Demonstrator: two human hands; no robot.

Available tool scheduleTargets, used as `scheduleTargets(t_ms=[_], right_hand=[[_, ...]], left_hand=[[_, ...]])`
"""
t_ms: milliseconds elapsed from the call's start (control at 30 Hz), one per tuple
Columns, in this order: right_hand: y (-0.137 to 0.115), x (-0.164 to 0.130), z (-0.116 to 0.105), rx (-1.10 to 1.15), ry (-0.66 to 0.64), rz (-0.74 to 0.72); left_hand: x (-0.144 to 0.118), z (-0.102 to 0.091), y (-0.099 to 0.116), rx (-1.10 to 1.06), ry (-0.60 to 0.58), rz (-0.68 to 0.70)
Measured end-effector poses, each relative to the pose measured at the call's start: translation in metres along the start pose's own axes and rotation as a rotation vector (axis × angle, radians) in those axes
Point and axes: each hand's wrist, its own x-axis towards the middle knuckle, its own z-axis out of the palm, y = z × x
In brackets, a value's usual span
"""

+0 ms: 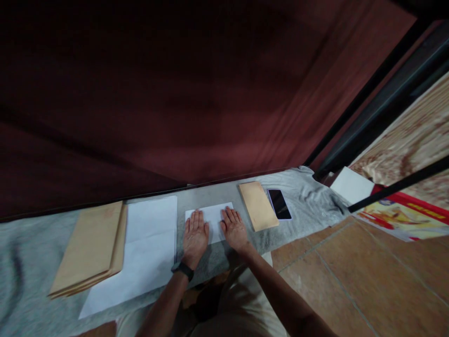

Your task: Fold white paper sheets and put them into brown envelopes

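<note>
While both palms are laid flat, fingers spread, on the folded white sheet, the left hand on its left half and the right hand on its right, a fold appears already pressed in; insertion into the single brown envelope seems left to do. The sheet lies mid-cloth near the far edge of the grey cloth, its long axis running left to right along that edge.
</note>
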Motion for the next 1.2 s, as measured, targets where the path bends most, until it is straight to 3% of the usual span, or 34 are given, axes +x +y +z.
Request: scheduleTargets(t_ms=[267, 433, 667, 900, 1100, 1200], right_hand=[[0.017, -0.010, 0.000, -0.037, 0.040, 0.035], [0.015, -0.016, -0.003, -0.031, 0.085, 0.054], [-0.012, -0.039, -0.003, 0.015, 0.037, -0.147], [0.006, -0.058, -0.011, -0.039, 0.054, -0.058], [0.017, -0.065, -0.011, -0.088, 0.139, -0.034], [0.016, -0.066, -0.008, -0.098, 0.169, -0.041]], left_hand=[[-0.018, -0.005, -0.008, -0.022, 0.081, -0.016], [-0.028, -0.006, -0.010, -0.064, 0.125, -0.051], [-0.031, -0.008, -0.009, -0.059, 0.127, -0.050], [-0.031, -0.008, -0.009, -0.101, 0.129, -0.065], [-0.047, -0.005, -0.012, -0.275, 0.143, -0.142], [-0.055, -0.001, -0.014, -0.437, 0.103, -0.268]])
